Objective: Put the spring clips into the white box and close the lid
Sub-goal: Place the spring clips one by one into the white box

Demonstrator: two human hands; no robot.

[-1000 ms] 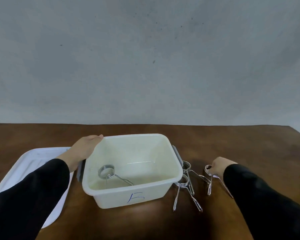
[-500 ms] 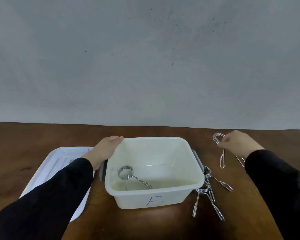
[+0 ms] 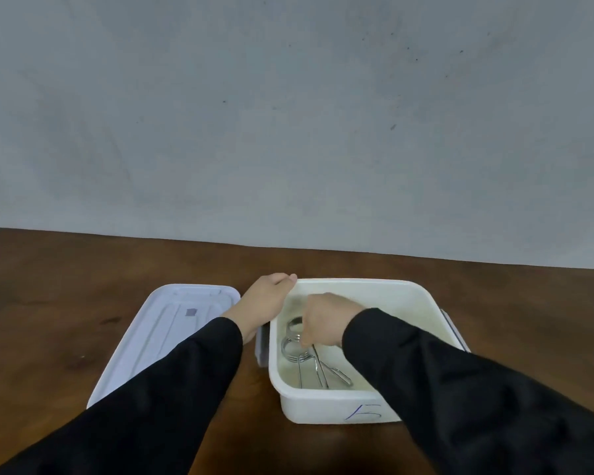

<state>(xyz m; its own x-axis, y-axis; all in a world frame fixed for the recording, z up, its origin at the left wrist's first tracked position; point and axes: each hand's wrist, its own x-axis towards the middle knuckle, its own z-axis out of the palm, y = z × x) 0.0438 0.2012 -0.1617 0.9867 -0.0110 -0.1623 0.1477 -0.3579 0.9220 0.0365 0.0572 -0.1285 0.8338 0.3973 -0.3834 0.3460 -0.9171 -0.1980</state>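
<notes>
The white box (image 3: 326, 406), marked with a blue letter on its front wall, stands open on the brown table. My left hand (image 3: 266, 299) grips the box's left rim at the far corner. Inside the box, my right hand (image 3: 326, 322) is low over the floor, its fingers closed on a metal spring clip (image 3: 295, 324) whose legs point toward me. That clip lies against a second spring clip (image 3: 294, 351) resting on the box floor. My right sleeve hides the table to the right of the box.
The white lid (image 3: 172, 334) lies flat on the table just left of the box, under my left forearm. Grey latches sit on the box's left side (image 3: 262, 347) and right side (image 3: 455, 332). A grey wall rises behind the wooden table (image 3: 83, 269).
My right hand lifted a clip from the table right of the box and carried it left and down into the box. My left hand stayed on the rim.
</notes>
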